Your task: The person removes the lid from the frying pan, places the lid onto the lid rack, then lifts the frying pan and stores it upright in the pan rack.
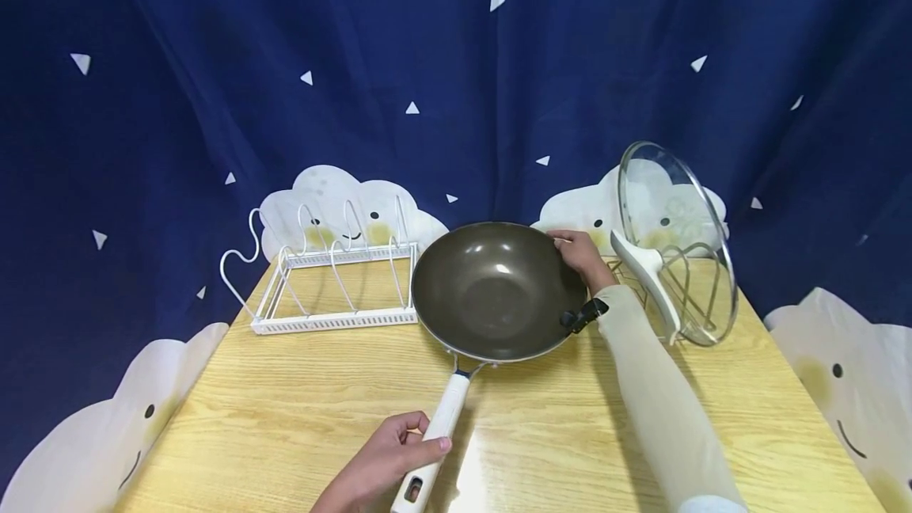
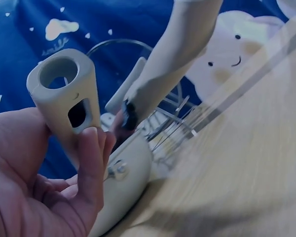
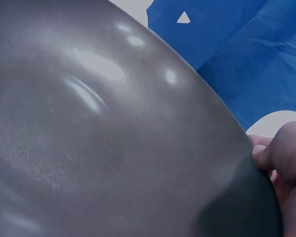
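Note:
A wok (image 1: 495, 299) with a dark brown inside and a white handle (image 1: 447, 412) is in the middle of the head view, its bowl facing up and toward the camera. My left hand (image 1: 385, 454) grips the handle, thumb laid across it. Seen from the left wrist, the handle end (image 2: 64, 94) has a hanging hole, and fingers of my left hand (image 2: 64, 173) press its side. At the wok's right edge, my right hand (image 1: 579, 253) pinches the rim, with the thumb (image 3: 261, 153) at the inner edge in the right wrist view.
A white wire rack (image 1: 335, 322) with upright loops stands on the left of the wooden table (image 1: 306, 402). On the right, a glass lid (image 1: 712, 260) with a white handle (image 1: 651, 271) leans upright in a wire rack (image 1: 687, 291). A blue curtain (image 1: 442, 46) hangs behind.

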The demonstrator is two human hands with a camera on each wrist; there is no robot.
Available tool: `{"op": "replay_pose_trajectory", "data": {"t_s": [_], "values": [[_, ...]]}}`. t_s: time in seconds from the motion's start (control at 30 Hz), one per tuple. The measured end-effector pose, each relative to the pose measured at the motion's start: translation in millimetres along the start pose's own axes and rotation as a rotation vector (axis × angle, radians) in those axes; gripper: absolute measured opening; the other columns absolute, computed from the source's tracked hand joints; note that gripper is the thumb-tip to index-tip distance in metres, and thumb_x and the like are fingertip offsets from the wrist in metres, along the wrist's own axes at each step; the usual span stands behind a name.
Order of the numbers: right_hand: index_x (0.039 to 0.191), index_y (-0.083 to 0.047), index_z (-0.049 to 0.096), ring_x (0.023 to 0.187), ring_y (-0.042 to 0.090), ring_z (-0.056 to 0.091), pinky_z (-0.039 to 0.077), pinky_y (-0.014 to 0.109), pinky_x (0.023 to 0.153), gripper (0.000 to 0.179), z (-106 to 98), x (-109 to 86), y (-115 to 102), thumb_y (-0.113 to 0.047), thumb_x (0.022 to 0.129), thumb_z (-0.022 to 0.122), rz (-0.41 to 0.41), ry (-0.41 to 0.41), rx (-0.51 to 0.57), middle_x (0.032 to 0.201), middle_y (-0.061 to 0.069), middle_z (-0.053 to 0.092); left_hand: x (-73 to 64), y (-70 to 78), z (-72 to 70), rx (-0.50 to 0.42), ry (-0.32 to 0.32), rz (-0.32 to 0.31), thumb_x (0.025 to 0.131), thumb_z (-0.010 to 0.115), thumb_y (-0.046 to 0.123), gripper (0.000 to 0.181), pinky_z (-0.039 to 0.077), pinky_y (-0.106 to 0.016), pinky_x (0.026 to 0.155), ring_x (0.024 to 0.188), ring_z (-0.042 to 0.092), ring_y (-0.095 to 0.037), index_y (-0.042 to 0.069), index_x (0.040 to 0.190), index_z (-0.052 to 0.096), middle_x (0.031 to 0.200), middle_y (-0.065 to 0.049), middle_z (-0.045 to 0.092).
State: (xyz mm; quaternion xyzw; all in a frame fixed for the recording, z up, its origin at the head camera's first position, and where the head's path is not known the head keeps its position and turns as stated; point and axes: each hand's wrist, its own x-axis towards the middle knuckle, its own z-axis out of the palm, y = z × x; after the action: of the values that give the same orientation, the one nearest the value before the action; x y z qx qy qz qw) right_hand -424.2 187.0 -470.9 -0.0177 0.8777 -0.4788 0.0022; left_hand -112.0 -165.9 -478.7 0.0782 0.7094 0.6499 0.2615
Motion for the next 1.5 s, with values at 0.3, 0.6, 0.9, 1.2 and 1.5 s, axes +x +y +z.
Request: {"op": "replay_pose_trajectory", "data": {"t_s": [0.3, 0.6, 0.9, 1.2, 1.5], "values": [[0.134, 0.007, 0.061, 0.121, 0.034, 0.054, 0.042, 0.038, 0.101, 0.036, 0, 10.9, -7, -0.004, 0.105, 0.044, -0.074, -0.050, -0.039, 0.139, 0.025, 0.059, 6.4, -4.1, 32.4, -0.078, 0.036, 0.004, 0.094, 0.071, 0.024, 0.031, 0.029, -0.020, 0.052, 0.053, 0.031, -0.006, 0.010, 0.084, 0.045, 0.059, 0.009, 0.032], [0.133, 0.004, 0.064, 0.131, 0.035, 0.054, 0.040, 0.045, 0.111, 0.034, 10, 28.3, -8, -0.005, 0.105, 0.045, -0.166, -0.091, -0.092, 0.141, 0.023, 0.058, 12.5, -6.1, 65.6, -0.330, -0.023, -0.013, 0.095, 0.070, 0.018, 0.019, 0.054, -0.025, 0.055, 0.061, 0.061, -0.008, 0.005, 0.098, 0.056, 0.072, 0.002, 0.063], [0.134, 0.006, 0.061, 0.118, 0.031, 0.056, 0.044, 0.039, 0.101, 0.035, 10, 33.6, -10, -0.004, 0.106, 0.045, -0.153, -0.153, -0.060, 0.138, 0.026, 0.059, 18.6, -5.0, 82.1, -0.410, -0.059, -0.004, 0.095, 0.070, 0.017, 0.033, 0.057, -0.024, 0.061, 0.071, 0.071, -0.013, -0.003, 0.117, 0.056, 0.082, -0.003, 0.071], [0.131, 0.003, 0.066, 0.123, 0.035, 0.057, 0.044, 0.044, 0.105, 0.034, 7, 29.7, -10, -0.013, 0.104, 0.052, -0.093, -0.088, -0.105, 0.138, 0.023, 0.061, 19.9, -7.6, 81.7, -0.369, -0.051, 0.002, 0.097, 0.067, 0.017, 0.024, 0.055, -0.022, 0.060, 0.067, 0.069, -0.009, 0.001, 0.112, 0.057, 0.078, -0.001, 0.070], [0.122, 0.001, 0.070, 0.114, 0.038, 0.065, 0.049, 0.048, 0.099, 0.038, 1, 19.1, -37, -0.027, 0.097, 0.062, -0.113, 0.104, -0.223, 0.121, 0.023, 0.070, 13.4, -8.8, 79.8, -0.457, -0.179, -0.013, 0.106, 0.055, 0.032, 0.033, 0.055, -0.020, 0.061, 0.068, 0.068, -0.006, 0.002, 0.116, 0.059, 0.089, -0.001, 0.072]]}}
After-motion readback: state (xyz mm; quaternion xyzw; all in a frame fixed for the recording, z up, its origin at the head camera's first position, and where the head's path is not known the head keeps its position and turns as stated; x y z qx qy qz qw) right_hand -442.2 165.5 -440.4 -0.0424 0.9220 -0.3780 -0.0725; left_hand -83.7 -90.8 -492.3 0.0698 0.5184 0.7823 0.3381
